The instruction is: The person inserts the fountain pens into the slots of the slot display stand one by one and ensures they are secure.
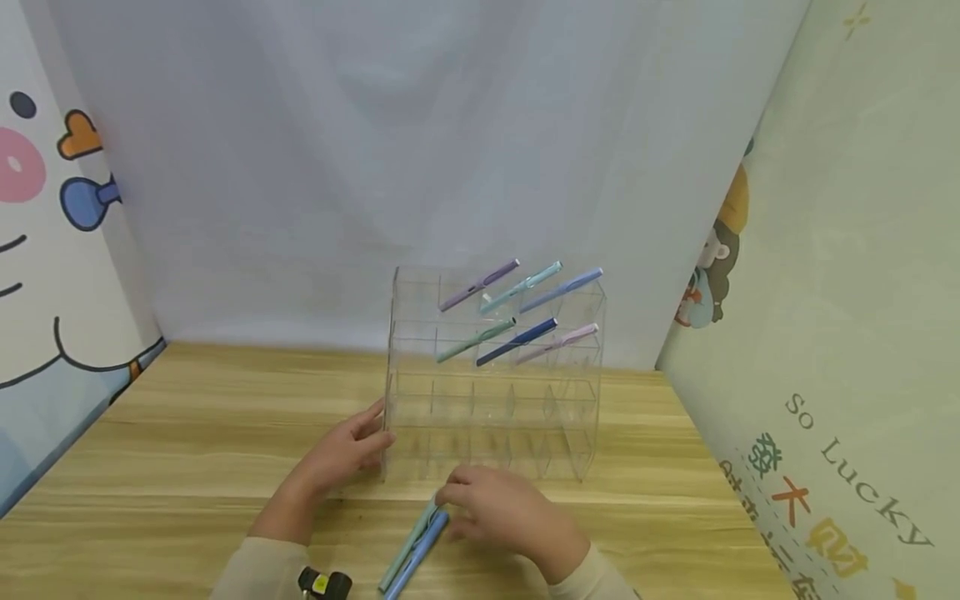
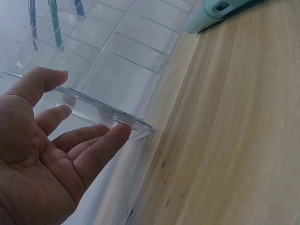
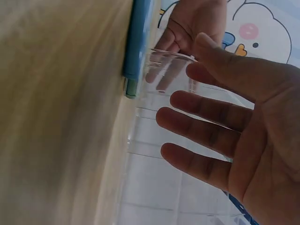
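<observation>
A clear acrylic pen rack (image 1: 491, 392) stands upright on the wooden table. My left hand (image 1: 348, 450) is at its left side, with loosely extended fingers beside the side panel (image 2: 105, 110) and the thumb by the panel's front edge. Before the rack, a mint-green pen (image 1: 408, 543) and a blue pen (image 1: 417, 557) lie side by side. By their upper ends hovers my right hand (image 1: 510, 512); the right wrist view shows its fingers (image 3: 201, 131) spread and holding nothing. Slanted across the rack's upper tiers are a purple pen (image 1: 480, 286), a navy pen (image 1: 517, 342) and others.
The rack's two lower tiers (image 1: 491, 408) have transparent dividers. A pale curtain (image 1: 420, 150) hangs behind the table (image 1: 247, 400). Cartoon-printed panels flank it, one on the left (image 1: 75, 275) and a green one on the right (image 1: 840, 275).
</observation>
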